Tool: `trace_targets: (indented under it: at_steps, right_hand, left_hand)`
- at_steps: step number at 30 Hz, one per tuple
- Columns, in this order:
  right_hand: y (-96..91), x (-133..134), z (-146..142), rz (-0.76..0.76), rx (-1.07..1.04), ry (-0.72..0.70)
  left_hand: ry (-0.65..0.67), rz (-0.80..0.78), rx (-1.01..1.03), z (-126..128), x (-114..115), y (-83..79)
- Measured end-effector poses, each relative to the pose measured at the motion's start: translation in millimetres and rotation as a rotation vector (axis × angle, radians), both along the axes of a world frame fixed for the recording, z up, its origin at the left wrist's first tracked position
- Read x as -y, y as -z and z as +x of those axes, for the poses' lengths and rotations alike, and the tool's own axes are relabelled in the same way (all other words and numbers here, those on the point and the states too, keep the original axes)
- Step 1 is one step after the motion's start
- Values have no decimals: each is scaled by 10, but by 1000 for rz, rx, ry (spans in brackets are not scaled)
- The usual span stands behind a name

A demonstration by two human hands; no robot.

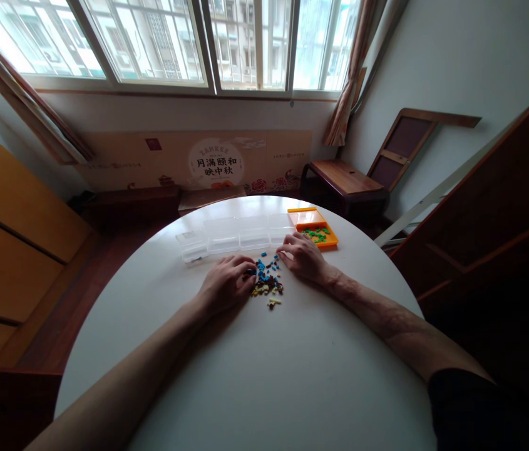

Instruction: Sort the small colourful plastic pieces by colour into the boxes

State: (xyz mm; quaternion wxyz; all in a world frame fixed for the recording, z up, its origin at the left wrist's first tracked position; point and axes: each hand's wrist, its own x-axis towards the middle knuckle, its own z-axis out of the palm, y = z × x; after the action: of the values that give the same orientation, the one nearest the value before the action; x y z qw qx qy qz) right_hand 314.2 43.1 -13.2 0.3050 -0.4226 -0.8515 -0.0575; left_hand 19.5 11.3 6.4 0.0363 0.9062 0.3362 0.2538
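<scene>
Toward the far edge of the round white table [287, 382], a loose pile of tiny pieces [268, 282] sat between two bare hands, roughly midway between the left and right edges. It was a proper mix: blue pieces [263, 274] mostly on the far side, dark brown pieces [272, 284] bunched up closer in, and yellow pieces [261, 290] along the side facing the table's near edge. A few pale yellow pieces [274, 302] lay just off the pile, again on the near-edge side.

The left hand [230, 282] was right up against the pile's left side, palm down, fingers bent over the pieces. Couldn't tell if it was actually pinching one, since the fingertips were too small and dark to make out. The right hand [302, 255] was at the far right of the pile, thumb and fingertips bent toward each other near a couple of stray blue bits. Can't say whether anything was caught between them either.

Further back, a clear plastic box [223, 243] with several compartments ran along the far edge. Just beside its right end, an orange tray [331, 243] held a scatter of green pieces [318, 235], with the right hand partly overlapping its near left corner from that angle. Past the table's far edge on the right stood a wooden chair [345, 177], below the window [161, 44].
</scene>
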Motion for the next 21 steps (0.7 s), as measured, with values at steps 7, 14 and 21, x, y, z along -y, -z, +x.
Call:
trace_targets:
  at_steps: [7,14,21]
  right_hand:
    - [-40,40,-18,-36,-55,-174]
    - [-119,65,19,-195,-171,-341]
    - [-227,134,139,-290,-162,-378]
  left_hand:
    - [-6,6,-10,-1,-7,13]
    - [-9,-5,-3,-5,-1,15]
    - [1,-9,0,-22,-13,35]
